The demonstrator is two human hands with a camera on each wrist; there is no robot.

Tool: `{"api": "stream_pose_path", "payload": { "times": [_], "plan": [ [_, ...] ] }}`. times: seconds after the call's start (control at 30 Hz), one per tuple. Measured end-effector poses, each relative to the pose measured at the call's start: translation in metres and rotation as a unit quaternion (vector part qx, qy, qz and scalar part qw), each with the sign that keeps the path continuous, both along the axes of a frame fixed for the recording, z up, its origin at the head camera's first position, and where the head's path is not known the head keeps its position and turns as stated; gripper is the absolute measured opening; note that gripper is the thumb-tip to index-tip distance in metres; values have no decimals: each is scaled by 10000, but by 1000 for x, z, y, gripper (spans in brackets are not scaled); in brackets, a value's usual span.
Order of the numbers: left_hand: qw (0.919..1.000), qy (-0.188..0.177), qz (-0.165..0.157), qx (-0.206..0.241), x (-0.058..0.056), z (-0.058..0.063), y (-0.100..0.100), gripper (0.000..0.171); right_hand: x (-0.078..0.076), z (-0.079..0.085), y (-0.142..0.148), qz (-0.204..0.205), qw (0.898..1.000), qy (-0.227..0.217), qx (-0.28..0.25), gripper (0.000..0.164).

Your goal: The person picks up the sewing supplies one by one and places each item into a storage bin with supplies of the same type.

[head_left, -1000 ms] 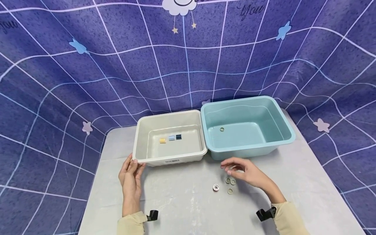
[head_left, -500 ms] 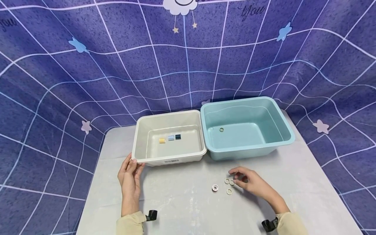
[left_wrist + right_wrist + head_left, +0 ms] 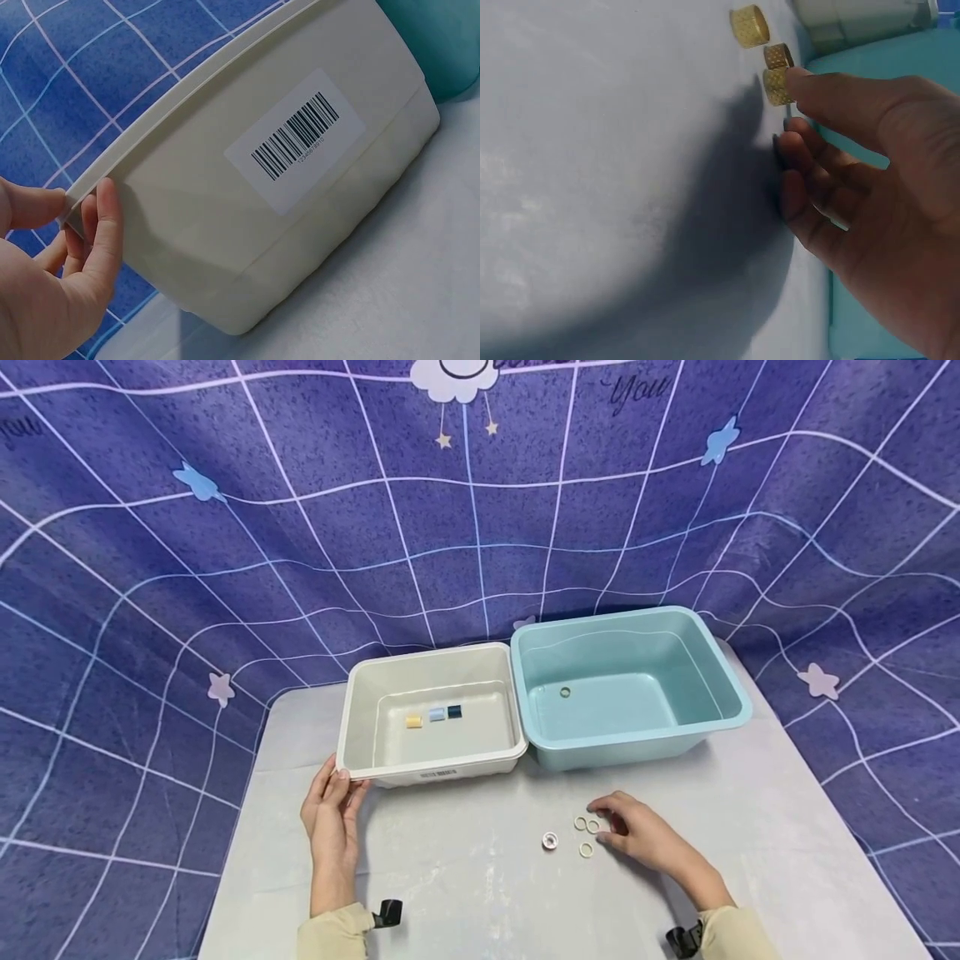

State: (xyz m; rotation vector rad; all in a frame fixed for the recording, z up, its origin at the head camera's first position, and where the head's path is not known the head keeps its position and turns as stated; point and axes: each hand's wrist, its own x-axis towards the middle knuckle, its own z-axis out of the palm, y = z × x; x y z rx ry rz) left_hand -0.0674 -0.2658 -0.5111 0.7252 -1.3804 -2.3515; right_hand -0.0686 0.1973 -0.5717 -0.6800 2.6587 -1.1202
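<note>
My left hand holds the front left corner of the white bin, thumb on top of the rim and fingers beneath it. Inside that bin lie a yellow thread spool, a light blue one and a dark one. My right hand reaches down over the table, thumb and fingers spread apart. Its thumb tip is right at a gold dimpled ring. Beside that are a second ring and a third. A small round spool-like piece stands left of them.
A blue-green bin stands against the right side of the white one, with one gold ring on its floor. Both are at the back of the white-covered table, before a purple-blue gridded curtain.
My right hand has moved from above the rings, near the blue-green bin, down and right to beside them, its thumb and fingers now around the nearest ring's edge. The left hand stays on the rim.
</note>
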Motion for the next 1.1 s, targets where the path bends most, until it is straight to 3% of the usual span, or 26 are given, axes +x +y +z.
{"api": "stream_pose_path", "payload": {
  "times": [0.47, 0.77, 1.1],
  "plan": [
    [10000, -45, 53, 34, 0, -1, 0, 51, 3, -11, -9, -399, 9964, 224, 709, 31],
    [10000, -45, 74, 36, 1, -1, 1, 51, 6, -13, -8, -539, 9974, 164, 438, 23],
    [9999, -3, 59, 90, 1, 0, 2, 51, 3, -5, -1, -357, 9991, -61, -210, 20]
  ]
}}
